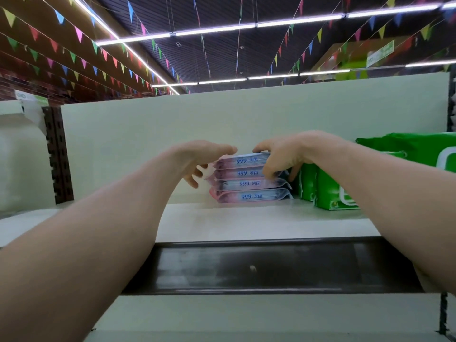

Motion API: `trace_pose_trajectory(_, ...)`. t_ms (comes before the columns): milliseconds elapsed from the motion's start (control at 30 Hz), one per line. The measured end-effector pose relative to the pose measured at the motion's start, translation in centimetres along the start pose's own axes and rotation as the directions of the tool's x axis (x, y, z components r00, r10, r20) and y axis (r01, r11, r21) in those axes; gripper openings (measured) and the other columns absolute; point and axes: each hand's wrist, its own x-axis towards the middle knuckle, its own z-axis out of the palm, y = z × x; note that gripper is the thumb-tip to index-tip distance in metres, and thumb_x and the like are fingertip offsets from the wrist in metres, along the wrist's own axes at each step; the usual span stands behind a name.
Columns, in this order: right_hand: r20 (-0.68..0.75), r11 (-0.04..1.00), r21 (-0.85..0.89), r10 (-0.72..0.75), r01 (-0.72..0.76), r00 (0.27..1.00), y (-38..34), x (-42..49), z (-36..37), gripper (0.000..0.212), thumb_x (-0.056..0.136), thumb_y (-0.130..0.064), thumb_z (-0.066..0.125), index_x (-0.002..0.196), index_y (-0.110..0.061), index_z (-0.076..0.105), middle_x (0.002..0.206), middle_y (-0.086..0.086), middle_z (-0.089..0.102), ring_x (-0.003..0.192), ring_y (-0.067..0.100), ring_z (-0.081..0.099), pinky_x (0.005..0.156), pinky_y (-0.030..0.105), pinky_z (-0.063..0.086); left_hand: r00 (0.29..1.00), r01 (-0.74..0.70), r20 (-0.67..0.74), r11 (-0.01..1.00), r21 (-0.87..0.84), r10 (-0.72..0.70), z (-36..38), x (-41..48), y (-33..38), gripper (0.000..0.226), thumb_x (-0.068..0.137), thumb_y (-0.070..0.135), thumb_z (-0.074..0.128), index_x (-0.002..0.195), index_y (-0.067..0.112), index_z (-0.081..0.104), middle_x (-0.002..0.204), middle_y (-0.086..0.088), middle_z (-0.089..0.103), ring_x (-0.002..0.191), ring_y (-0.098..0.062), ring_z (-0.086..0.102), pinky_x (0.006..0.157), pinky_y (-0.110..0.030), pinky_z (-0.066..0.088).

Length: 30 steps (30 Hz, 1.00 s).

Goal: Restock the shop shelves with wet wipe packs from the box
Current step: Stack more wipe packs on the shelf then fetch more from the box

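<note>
A stack of several pink and blue wet wipe packs point(249, 183) printed "999" lies flat on the white top shelf point(246, 220), against its back panel. My right hand point(278, 156) grips the right end of the upper two packs, thumb across their front edge. My left hand point(202, 159) is at the stack's left end, thumb over the top pack and fingers spread loosely beside it. The box is out of view.
Green wipe packs point(330, 191) stand right beside the stack, with a larger green pack point(419, 149) on top at the far right. The shelf's dark front rail point(259, 267) runs below. A slotted upright point(58, 154) stands at the left.
</note>
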Motion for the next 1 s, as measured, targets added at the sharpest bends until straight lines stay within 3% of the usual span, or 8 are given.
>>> trace_pose_trajectory(100,-0.064,0.994,-0.109,-0.026,0.019,0.998,0.0,-0.2,-0.4,0.047,0.087,-0.016,0.055,0.134,-0.020,0.050,0.121,0.011,0.056,0.105,0.028,0.060,0.077,0.042,0.059,0.995,-0.090,0.038,0.994,0.065,0.088,-0.5,-0.2,-0.3,0.054,0.089,0.051,0.060,0.134,0.022,0.052,0.137,-0.004,0.049,0.116,-0.026,0.053,0.097,-0.047,0.048)
trace_pose_trajectory(167,-0.112,0.985,-0.171,-0.043,0.024,0.993,-0.1,0.0,-0.4,0.039,0.091,-0.024,0.052,0.129,-0.017,0.055,0.120,0.011,0.057,0.103,0.029,0.060,0.076,0.042,0.060,0.989,-0.132,0.067,0.990,0.057,0.128,-0.6,-0.2,-0.5,0.035,0.091,0.041,0.062,0.122,0.024,0.061,0.125,-0.002,0.057,0.106,-0.023,0.059,0.092,-0.041,0.052)
trace_pose_trajectory(233,-0.125,0.977,-0.210,-0.058,0.031,0.990,-0.2,0.2,-0.4,0.037,0.094,-0.026,0.051,0.129,-0.020,0.056,0.118,0.010,0.058,0.101,0.029,0.061,0.074,0.040,0.060,0.986,-0.163,0.029,0.986,0.046,0.162,-0.5,-0.1,-0.6,0.032,0.092,0.034,0.064,0.121,0.021,0.064,0.111,-0.001,0.062,0.098,-0.022,0.062,0.085,-0.037,0.054)
trace_pose_trajectory(300,-0.095,0.968,-0.249,-0.058,0.033,0.994,-0.1,0.3,-0.5,0.045,0.090,-0.029,0.057,0.134,-0.022,0.050,0.119,0.008,0.056,0.098,0.027,0.063,0.073,0.038,0.060,0.986,-0.166,0.022,0.986,0.030,0.165,-0.5,0.2,-0.5,0.034,0.092,0.029,0.065,0.124,0.020,0.063,0.107,-0.001,0.063,0.097,-0.022,0.063,0.083,-0.037,0.055)
trace_pose_trajectory(433,-0.004,0.896,-0.443,-0.039,0.033,0.999,0.0,0.2,0.1,0.069,0.074,-0.026,0.076,0.133,-0.023,0.041,0.116,0.005,0.057,0.098,0.027,0.062,0.077,0.039,0.058,0.992,-0.108,0.084,0.987,0.122,0.098,-0.3,0.1,-0.8,0.053,0.086,0.014,0.070,0.136,0.019,0.050,0.126,-0.007,0.055,0.108,-0.033,0.059,0.090,-0.045,0.055)
trace_pose_trajectory(600,-0.074,0.801,-0.599,-0.070,0.012,0.995,-0.1,0.4,0.6,0.062,0.075,-0.024,0.075,0.127,-0.021,0.041,0.108,0.004,0.058,0.084,0.025,0.058,0.080,0.039,0.055,0.990,-0.107,0.104,0.990,0.092,0.098,0.6,0.0,-1.0,0.045,0.086,-0.007,0.061,0.123,0.012,0.043,0.108,-0.024,0.067,0.099,-0.037,0.068,0.088,-0.045,0.056)
trace_pose_trajectory(767,-0.103,0.772,-0.636,-0.105,0.016,0.989,0.2,0.8,0.8,0.057,0.077,-0.023,0.072,0.125,-0.020,0.042,0.105,0.003,0.057,0.093,0.026,0.059,0.083,0.037,0.052,0.986,-0.140,0.122,0.960,0.241,0.113,1.4,-0.1,-1.0,0.075,0.078,-0.003,0.072,0.139,0.013,0.032,0.099,-0.017,0.068,0.079,-0.028,0.069,0.082,-0.043,0.059)
trace_pose_trajectory(1000,-0.089,0.768,-0.640,-0.111,0.028,0.990,0.4,1.2,0.9,0.054,0.078,-0.021,0.072,0.124,-0.018,0.043,0.111,0.005,0.058,0.098,0.027,0.059,0.089,0.041,0.051,0.985,-0.171,0.079,0.904,0.392,0.153,1.8,0.9,-1.5,0.077,0.078,-0.002,0.071,0.139,0.015,0.027,0.084,-0.012,0.066,0.067,-0.025,0.068,0.075,-0.042,0.060)
